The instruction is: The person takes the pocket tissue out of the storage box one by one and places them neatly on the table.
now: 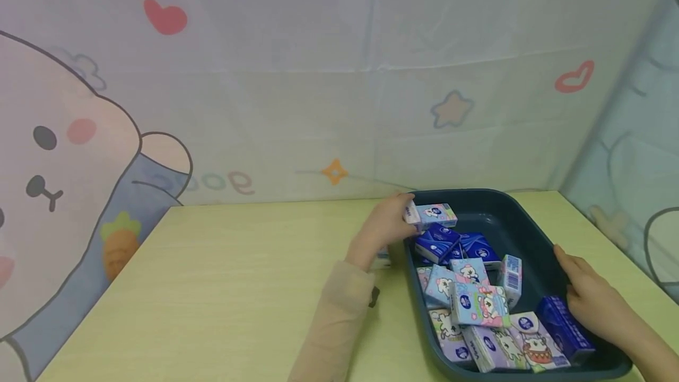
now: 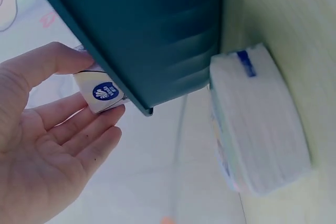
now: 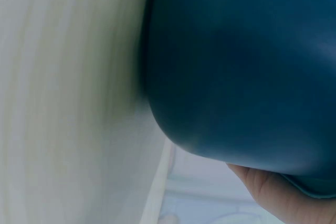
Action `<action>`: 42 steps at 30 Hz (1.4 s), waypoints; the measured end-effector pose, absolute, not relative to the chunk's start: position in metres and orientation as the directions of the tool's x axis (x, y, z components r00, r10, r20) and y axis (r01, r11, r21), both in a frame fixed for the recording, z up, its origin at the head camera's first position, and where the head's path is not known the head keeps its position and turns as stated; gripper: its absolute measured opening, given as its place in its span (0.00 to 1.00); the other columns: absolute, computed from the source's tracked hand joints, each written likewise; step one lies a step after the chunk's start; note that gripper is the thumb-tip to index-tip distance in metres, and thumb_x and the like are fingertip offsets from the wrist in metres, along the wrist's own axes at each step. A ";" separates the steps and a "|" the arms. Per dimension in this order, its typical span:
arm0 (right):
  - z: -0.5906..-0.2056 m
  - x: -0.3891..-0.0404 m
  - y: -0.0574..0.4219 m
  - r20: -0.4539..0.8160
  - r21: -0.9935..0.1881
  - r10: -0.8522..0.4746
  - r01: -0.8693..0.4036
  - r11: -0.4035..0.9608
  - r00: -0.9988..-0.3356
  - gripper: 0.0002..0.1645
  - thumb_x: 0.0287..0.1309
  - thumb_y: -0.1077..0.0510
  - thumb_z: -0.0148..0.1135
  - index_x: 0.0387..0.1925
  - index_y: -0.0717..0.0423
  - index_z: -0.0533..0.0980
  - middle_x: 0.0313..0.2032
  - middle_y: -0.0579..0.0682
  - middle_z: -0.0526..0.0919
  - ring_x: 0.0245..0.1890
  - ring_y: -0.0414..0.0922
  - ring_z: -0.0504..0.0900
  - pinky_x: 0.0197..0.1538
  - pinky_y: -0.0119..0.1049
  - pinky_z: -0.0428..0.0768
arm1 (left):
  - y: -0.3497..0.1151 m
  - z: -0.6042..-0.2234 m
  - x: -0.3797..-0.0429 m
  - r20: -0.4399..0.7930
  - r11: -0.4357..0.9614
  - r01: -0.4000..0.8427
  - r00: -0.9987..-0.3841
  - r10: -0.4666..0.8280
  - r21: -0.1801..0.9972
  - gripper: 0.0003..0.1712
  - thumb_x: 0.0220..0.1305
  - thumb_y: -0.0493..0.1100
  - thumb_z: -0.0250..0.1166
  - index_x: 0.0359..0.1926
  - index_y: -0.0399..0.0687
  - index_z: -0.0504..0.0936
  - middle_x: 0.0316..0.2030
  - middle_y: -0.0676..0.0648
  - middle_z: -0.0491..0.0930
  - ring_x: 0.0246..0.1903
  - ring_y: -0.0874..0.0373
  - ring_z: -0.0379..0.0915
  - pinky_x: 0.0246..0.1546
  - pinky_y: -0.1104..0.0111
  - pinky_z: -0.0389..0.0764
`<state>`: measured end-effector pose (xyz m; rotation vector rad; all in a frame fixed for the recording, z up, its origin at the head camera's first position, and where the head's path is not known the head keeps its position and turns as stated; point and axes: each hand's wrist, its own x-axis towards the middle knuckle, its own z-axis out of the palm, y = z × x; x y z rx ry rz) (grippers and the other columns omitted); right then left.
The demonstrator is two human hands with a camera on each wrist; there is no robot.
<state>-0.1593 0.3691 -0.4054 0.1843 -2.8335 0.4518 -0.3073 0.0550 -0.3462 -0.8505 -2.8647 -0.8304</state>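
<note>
At the back left of a dark teal plastic bin [image 1: 536, 234], my left hand [image 1: 384, 227] pinches a small tissue pack [image 2: 105, 90] between thumb and fingers, right at the rim. My right hand [image 1: 599, 293] grips the bin's right side, its fingers over the edge; the right wrist view shows part of that hand [image 3: 278, 195] against the bin's outer wall. Inside lie several tissue packs, among them dark blue ones [image 1: 437, 242] and pastel cartoon ones [image 1: 480, 305]. One dark blue pack [image 1: 564, 329] sits by the right wall.
Left of the bin, partly behind my left wrist, a white tissue pack [image 2: 260, 121] rests on the pale yellow table [image 1: 228, 287]. A printed cloth backdrop [image 1: 297, 87] hangs behind the table's back edge.
</note>
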 end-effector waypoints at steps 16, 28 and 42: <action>-0.407 -0.163 0.365 0.298 -0.288 -0.093 -0.183 0.940 -0.950 0.43 0.49 0.77 0.47 0.69 0.77 0.47 0.53 0.78 0.66 0.50 0.76 0.68 0.48 0.71 0.69 | 0.036 -0.346 -0.290 0.294 0.724 0.480 -0.877 0.380 0.496 0.37 0.51 0.39 0.71 0.63 0.36 0.69 0.59 0.40 0.73 0.58 0.49 0.71 0.63 0.61 0.71; -0.405 -0.166 0.368 0.252 -0.288 -0.076 -0.150 0.946 -0.965 0.42 0.50 0.76 0.46 0.69 0.78 0.46 0.54 0.79 0.64 0.52 0.78 0.67 0.49 0.71 0.69 | 0.037 -0.359 -0.286 0.252 0.766 0.387 -0.921 0.296 0.514 0.36 0.49 0.44 0.72 0.58 0.33 0.72 0.53 0.39 0.74 0.52 0.49 0.70 0.55 0.62 0.77; -0.410 -0.169 0.368 0.308 -0.269 -0.098 -0.186 0.945 -0.946 0.43 0.48 0.77 0.48 0.68 0.79 0.47 0.53 0.78 0.66 0.50 0.77 0.69 0.47 0.70 0.71 | 0.030 -0.355 -0.278 0.201 0.824 0.309 -0.950 0.240 0.475 0.36 0.44 0.50 0.76 0.52 0.36 0.75 0.44 0.44 0.75 0.40 0.56 0.69 0.39 0.66 0.78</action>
